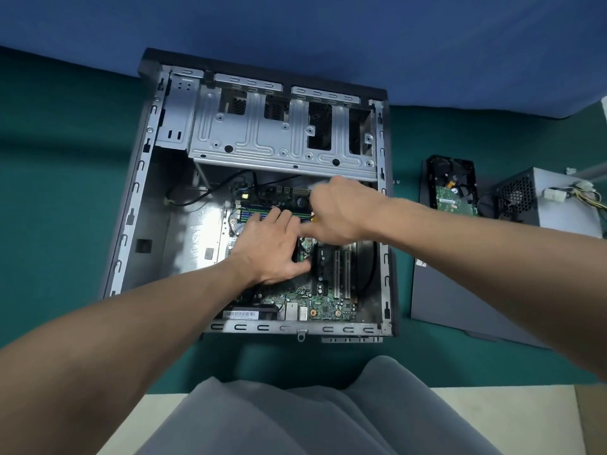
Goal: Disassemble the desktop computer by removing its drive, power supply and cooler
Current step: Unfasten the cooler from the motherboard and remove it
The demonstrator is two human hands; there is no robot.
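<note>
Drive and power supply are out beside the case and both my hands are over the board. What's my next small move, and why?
Probably free the cooler's fastenings next. The drive and power supply lie outside the case, so only the cooler remains; your left hand lies flat and your right hand curls over that spot, hiding it.

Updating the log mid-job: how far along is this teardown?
Done: the drive and power supply lie outside the case, to its right. In hand: both hands are over the motherboard; the left hand rests flat, the right hand is curled, its grip too blurred to read. Left: the cooler, hidden under the hands, apparently not out yet.
</note>
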